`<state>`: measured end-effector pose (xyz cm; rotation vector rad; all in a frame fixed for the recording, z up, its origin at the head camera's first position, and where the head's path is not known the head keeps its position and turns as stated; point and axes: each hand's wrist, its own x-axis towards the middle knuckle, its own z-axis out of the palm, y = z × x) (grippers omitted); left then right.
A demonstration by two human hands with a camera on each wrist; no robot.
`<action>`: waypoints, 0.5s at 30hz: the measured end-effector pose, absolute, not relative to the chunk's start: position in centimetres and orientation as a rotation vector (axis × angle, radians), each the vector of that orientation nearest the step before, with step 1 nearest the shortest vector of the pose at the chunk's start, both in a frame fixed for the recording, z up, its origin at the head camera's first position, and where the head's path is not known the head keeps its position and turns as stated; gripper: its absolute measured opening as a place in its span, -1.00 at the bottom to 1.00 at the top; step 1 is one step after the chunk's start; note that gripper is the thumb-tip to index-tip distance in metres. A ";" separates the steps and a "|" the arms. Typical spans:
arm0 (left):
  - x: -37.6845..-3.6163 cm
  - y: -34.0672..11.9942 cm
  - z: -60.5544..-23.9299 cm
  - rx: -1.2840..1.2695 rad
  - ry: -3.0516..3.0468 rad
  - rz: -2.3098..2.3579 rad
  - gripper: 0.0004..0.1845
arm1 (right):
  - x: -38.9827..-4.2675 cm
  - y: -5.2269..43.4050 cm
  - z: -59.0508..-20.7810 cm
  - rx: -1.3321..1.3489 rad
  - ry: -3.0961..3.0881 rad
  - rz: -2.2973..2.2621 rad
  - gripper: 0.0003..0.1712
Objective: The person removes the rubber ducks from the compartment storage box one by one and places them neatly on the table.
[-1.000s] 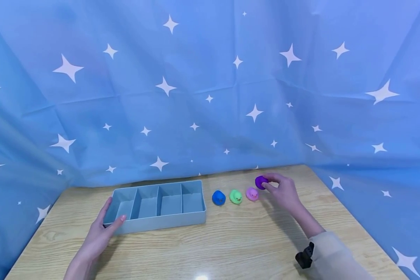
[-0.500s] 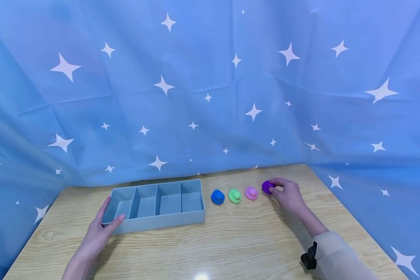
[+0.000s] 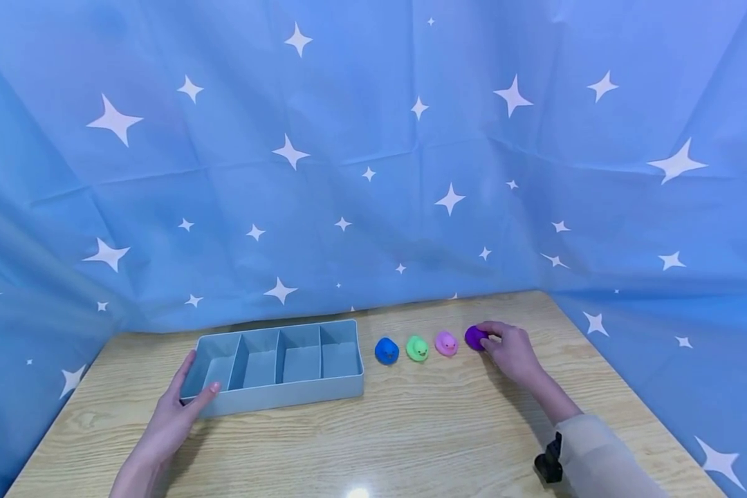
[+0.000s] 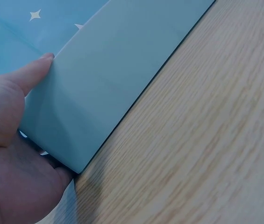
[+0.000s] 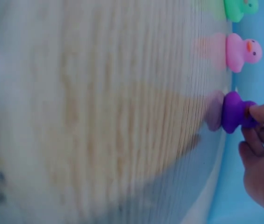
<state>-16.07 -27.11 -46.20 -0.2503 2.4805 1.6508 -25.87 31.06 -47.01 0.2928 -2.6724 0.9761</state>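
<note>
A row of small toy ducks stands on the wooden table (image 3: 373, 436): blue duck (image 3: 386, 351), green duck (image 3: 417, 348), pink duck (image 3: 446, 343) and purple duck (image 3: 474, 337). My right hand (image 3: 509, 349) pinches the purple duck at the row's right end, and the duck sits on the table. The right wrist view shows the purple duck (image 5: 234, 112) between my fingertips (image 5: 262, 114), with the pink duck (image 5: 241, 51) beside it. My left hand (image 3: 174, 415) holds the left front corner of a pale blue divided tray (image 3: 274, 401), thumb along the front wall and fingers against the left end. In the left wrist view the tray wall (image 4: 108, 79) fills the frame.
The tray has several compartments, all bare inside. A blue star-patterned cloth (image 3: 373, 173) hangs behind the table and drapes down both sides. A dark wrist strap (image 3: 548, 463) sits on my right sleeve.
My right hand carried the purple duck down from above the pink duck and set it on the table at the row's right end. The left hand stayed on the tray.
</note>
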 end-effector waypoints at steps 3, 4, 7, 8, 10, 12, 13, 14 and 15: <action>-16.1 -27.1 -46.2 -0.267 2.472 1.648 0.10 | -25.8 31.0 -47.0 0.288 -2.681 0.983 -0.69; -16.2 -27.2 -46.3 -0.276 2.469 1.647 0.10 | -25.8 31.0 -47.0 0.291 -2.684 0.984 -0.68; -16.2 -27.3 -46.4 -0.300 2.458 1.642 0.11 | -25.6 30.9 -46.9 0.295 -2.698 0.990 -0.67; -16.2 -27.3 -46.4 -0.313 2.453 1.639 0.11 | -25.5 30.8 -46.8 0.296 -2.705 0.992 -0.65; -16.3 -27.3 -46.5 -0.325 2.452 1.630 0.12 | -25.2 30.8 -46.6 0.288 -2.712 1.004 -0.62; -16.3 -27.3 -46.5 -0.327 2.449 1.623 0.12 | -25.0 30.8 -46.2 0.276 -2.713 1.024 -0.58; -16.4 -27.3 -46.5 -0.327 2.452 1.616 0.13 | -24.9 30.8 -46.0 0.270 -2.715 1.038 -0.56; -16.4 -27.3 -46.5 -0.322 2.455 1.611 0.13 | -24.8 30.9 -45.7 0.266 -2.716 1.049 -0.54; -16.3 -27.3 -46.5 -0.313 2.465 1.599 0.13 | -24.7 30.9 -45.5 0.265 -2.715 1.056 -0.53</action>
